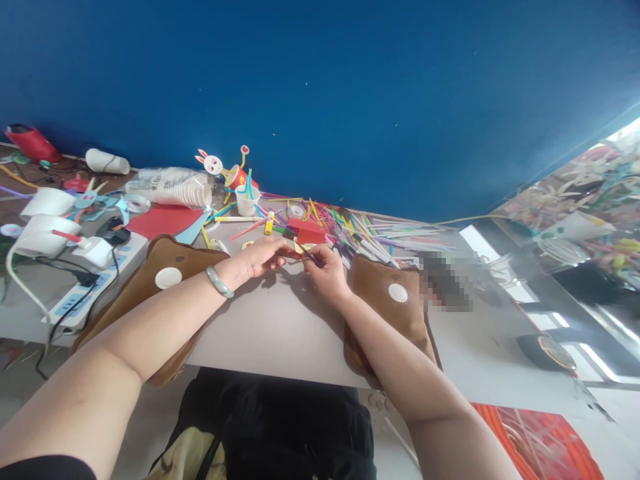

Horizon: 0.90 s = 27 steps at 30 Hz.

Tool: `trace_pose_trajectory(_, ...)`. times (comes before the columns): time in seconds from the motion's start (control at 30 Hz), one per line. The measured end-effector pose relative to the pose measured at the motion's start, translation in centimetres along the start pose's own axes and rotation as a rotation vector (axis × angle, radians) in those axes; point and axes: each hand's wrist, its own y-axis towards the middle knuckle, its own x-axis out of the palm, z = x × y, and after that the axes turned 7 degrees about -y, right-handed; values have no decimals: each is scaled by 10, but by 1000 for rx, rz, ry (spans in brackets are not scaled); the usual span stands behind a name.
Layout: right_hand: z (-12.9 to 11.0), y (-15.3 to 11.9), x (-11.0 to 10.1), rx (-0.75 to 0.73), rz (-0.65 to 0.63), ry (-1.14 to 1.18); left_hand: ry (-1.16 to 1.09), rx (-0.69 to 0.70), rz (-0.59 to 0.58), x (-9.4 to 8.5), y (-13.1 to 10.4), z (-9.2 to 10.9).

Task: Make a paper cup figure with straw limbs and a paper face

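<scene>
Close together over the middle of the grey table (270,320) are my two hands. My left hand (265,257) has its fingers pinched around a small red piece (294,253), too small to make out fully. Facing it, my right hand (325,270) is closed on a thin dark tool (313,259), whose type I cannot tell. Just behind the hands lie a red paper piece (307,231) and a small yellow item (269,223). Brown cushions lie under my left forearm (187,263) and beside my right forearm (385,287).
Many coloured straws (370,230) spread along the blue wall (320,100). A white cup (247,199), stacked paper cups (185,190) and a rabbit figure (213,165) stand at the back left. A power strip (75,307) with cables lies left, a red-orange packet (545,440) at lower right.
</scene>
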Motion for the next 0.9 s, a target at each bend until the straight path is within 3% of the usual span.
trace_pose_trajectory(0.27,6,0,-1,-113,21,-119,-123,22,-17,-4,4,-4)
trace_pose_trajectory(0.9,5,2,3,-28,43,-76,152,204,11,0,-2,-5)
